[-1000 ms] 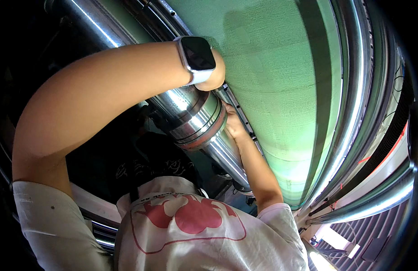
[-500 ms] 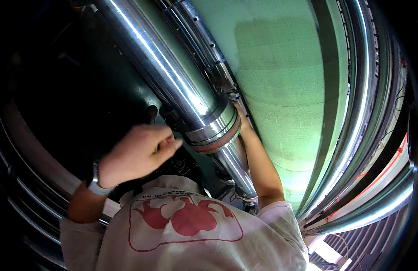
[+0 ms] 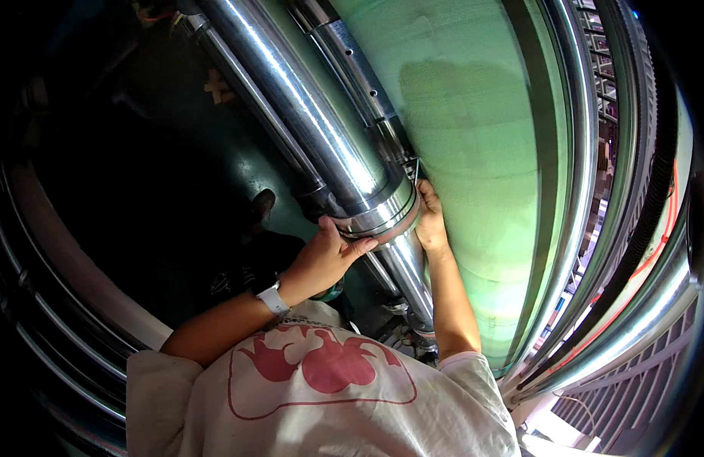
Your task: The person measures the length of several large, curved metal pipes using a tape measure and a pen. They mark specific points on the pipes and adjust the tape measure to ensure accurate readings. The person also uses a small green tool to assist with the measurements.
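Flanking ringed metal collar [image 3: 384, 215]: left hand [image 3: 321, 257] touching, thumb spread; right hand [image 3: 430, 219] curled, grip unclear. Smooth shiny roller [image 3: 306, 114] beyond; crinkled green sheet [image 3: 474, 152] crowds right.

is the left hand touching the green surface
No, the left hand is at the collar of the metal roller, on the side away from the green surface.

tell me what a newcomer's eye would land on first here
Probably the broad green surface right of centre, beside a shiny metal cylinder slanting down from the top. Next, the left hand and right hand at either side of its ringed collar. The red print on the pale shirt stands out below.
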Tool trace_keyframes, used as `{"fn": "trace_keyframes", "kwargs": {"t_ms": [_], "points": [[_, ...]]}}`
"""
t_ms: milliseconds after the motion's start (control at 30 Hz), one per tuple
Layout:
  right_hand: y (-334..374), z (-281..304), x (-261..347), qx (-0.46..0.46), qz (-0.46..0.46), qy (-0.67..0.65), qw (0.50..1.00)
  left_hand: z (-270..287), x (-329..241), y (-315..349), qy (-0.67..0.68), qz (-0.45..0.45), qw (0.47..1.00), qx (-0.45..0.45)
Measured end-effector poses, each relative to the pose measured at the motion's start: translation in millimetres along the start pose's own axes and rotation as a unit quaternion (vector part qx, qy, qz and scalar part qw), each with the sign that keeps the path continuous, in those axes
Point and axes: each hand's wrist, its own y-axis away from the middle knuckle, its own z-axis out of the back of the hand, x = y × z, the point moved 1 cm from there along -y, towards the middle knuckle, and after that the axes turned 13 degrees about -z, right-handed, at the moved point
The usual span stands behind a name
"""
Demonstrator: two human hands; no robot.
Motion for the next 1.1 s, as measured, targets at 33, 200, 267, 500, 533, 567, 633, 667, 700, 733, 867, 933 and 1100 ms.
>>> {"fn": "trace_keyframes", "kwargs": {"t_ms": [33,200,267,500,533,567,633,667,700,733,867,933,1100], "points": [[0,0,0,0.0,0.007,0.01,1.0,2,1,0,0.002,-0.001,1.0,-0.002],[12,-5,14,-0.069,0.034,0.075,0.994,-3,34,1,0.047,-0.065,0.996,-0.033],[25,-8,29,-0.093,0.022,0.109,0.989,-2,46,0,0.001,-0.074,0.997,0.009],[113,-27,67,-0.158,0.107,0.287,0.939,11,82,1,-0.045,-0.034,0.998,0.017],[126,-36,73,-0.155,0.184,0.274,0.931,10,80,-1,-0.058,-0.04,0.997,0.022],[140,-37,60,-0.114,0.16,0.285,0.938,12,77,-1,-0.073,-0.043,0.996,0.026],[135,-43,57,-0.116,0.253,0.23,0.933,12,65,-1,-0.101,-0.058,0.992,0.041],[127,-39,56,-0.13,0.242,0.165,0.947,13,57,-1,-0.117,-0.064,0.99,0.047],[119,-32,56,-0.144,0.23,0.099,0.957,15,54,1,-0.134,-0.07,0.987,0.053],[117,-34,72,-0.165,0.21,0.084,0.96,17,68,3,-0.131,-0.047,0.988,0.067],[124,-33,66,-0.221,0.205,0.105,0.948,32,75,10,-0.207,-0.055,0.969,0.123],[134,-46,62,-0.227,0.236,0.173,0.929,42,73,14,-0.182,0.002,0.964,0.195],[150,-123,-19,-0.144,-0.068,-0.176,0.971,63,45,27,-0.124,0.082,0.932,0.33]]}}
